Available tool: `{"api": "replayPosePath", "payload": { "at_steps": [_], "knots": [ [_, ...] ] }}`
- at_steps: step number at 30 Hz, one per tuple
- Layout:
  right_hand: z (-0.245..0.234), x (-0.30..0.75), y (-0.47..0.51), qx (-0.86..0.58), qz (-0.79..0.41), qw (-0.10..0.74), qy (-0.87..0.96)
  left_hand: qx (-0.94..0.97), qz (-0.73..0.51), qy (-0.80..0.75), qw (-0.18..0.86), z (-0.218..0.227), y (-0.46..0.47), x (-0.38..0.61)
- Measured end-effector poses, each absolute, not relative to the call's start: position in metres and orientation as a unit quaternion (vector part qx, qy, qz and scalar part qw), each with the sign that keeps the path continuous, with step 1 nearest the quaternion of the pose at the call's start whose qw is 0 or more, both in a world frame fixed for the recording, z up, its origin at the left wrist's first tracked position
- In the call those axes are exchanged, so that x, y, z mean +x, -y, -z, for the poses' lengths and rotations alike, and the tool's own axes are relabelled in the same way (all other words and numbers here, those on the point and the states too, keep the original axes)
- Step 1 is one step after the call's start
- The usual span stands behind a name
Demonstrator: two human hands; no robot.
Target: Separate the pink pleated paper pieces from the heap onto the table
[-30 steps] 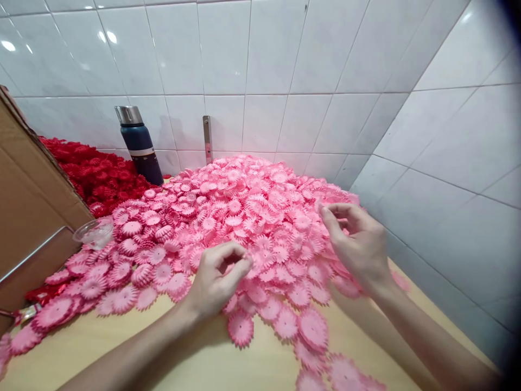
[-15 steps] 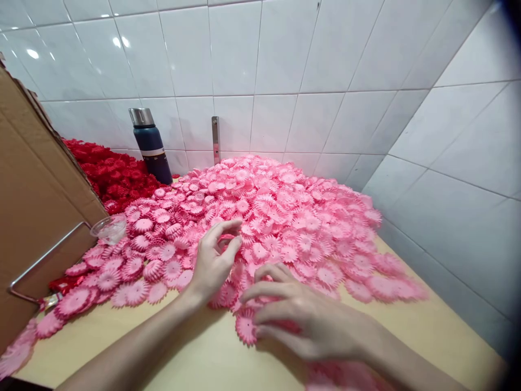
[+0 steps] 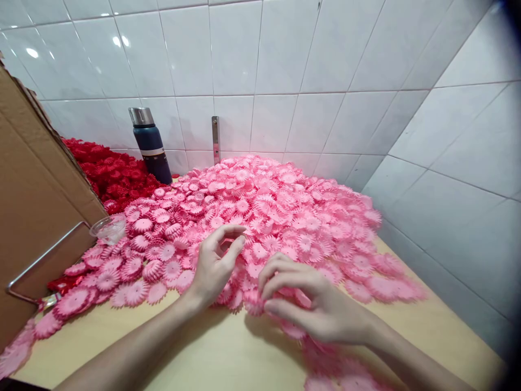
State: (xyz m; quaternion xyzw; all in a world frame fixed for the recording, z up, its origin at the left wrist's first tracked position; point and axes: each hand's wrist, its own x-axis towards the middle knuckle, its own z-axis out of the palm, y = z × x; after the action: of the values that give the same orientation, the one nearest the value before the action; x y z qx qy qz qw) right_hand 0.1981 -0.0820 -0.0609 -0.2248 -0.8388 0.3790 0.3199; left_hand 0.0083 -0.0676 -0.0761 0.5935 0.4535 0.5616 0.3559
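A big heap of pink flower-shaped discs (image 3: 277, 212) covers the wooden table (image 3: 211, 353) up to the tiled corner. My left hand (image 3: 214, 263) rests on the heap's near edge, fingers curled and apart, thumb and forefinger forming a loose ring with nothing visible between them. My right hand (image 3: 313, 304) hovers low over the front edge of the heap, fingers curled around a pink disc (image 3: 254, 304) pinched at the fingertips. Several loose discs lie blurred under my right wrist.
A dark blue flask (image 3: 150, 144) with a steel cap stands against the wall. Red discs (image 3: 109, 174) are piled behind it at the left. A cardboard box (image 3: 36, 206) with a metal handle flanks the left, beside a small clear cup (image 3: 108, 228).
My right hand swept from the heap's right side down to its front edge, then lifted slightly with its fingers curling on a disc. My left hand shifted a little up the heap.
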Motion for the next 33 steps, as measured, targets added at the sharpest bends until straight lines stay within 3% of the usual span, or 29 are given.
{"api": "replayPosePath", "payload": {
  "at_steps": [5, 12, 19, 33],
  "knots": [
    [0.069, 0.204, 0.069, -0.349, -0.432, 0.461, 0.692, 0.611, -0.539, -0.433, 0.386, 0.075, 0.073, 0.013],
    [0.076, 0.197, 0.071, -0.347, -0.464, 0.450, 0.680, 0.699, -0.448, -0.430, 0.354, 0.074, 0.080, 0.016],
    [0.077, 0.202, 0.066, -0.378, -0.466, 0.470, 0.647, 0.687, -0.420, -0.431, 0.408, 0.074, 0.078, 0.015],
    [0.076, 0.202, 0.066, -0.358, -0.468, 0.467, 0.659, 0.632, -0.448, -0.401, 0.489, 0.081, 0.072, 0.016]
  ]
}}
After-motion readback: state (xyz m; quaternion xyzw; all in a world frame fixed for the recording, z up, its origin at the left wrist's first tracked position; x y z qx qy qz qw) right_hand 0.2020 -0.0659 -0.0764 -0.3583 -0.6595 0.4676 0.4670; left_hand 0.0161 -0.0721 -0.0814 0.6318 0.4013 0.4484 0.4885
